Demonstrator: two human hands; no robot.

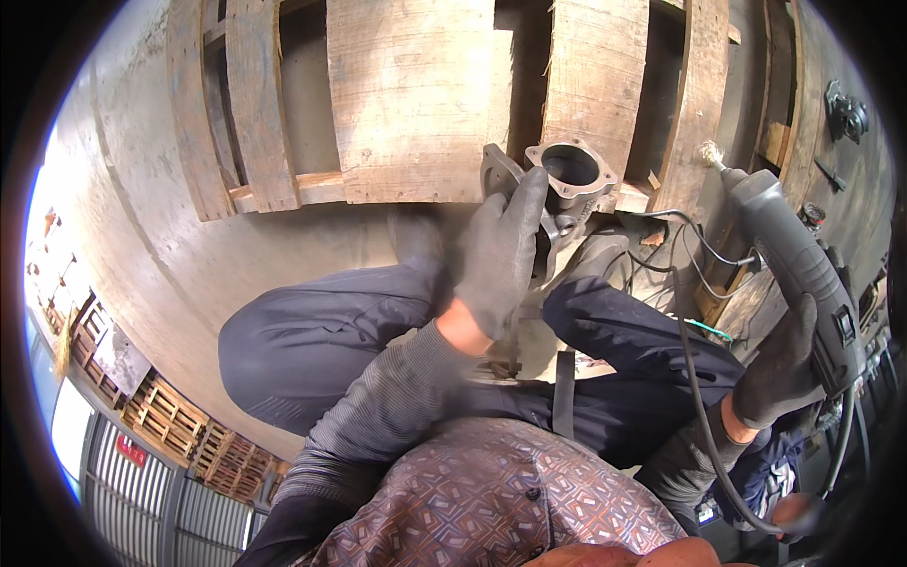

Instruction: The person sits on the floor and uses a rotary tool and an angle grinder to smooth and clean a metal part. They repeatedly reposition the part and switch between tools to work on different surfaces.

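My left hand (501, 250), in a dark grey work glove, grips a grey metal casting (588, 194) in front of me. The casting has a round bore with a bolt-holed flange facing up, and a second flange (499, 172) on its left side. At the right, my gloved right hand (782, 369) is wrapped round a grey corded die grinder (792, 241). A small, pale, frayed tip (710, 154) sits at the tool's end, apart from the casting. Whether the tip is spinning I cannot tell.
A wooden pallet (411, 104) with gaps between its slats lies ahead. Black cords (688, 345) run past my right leg. A dark metal part (846, 113) lies on the floor at far right. Several pallets (165, 416) stand at lower left.
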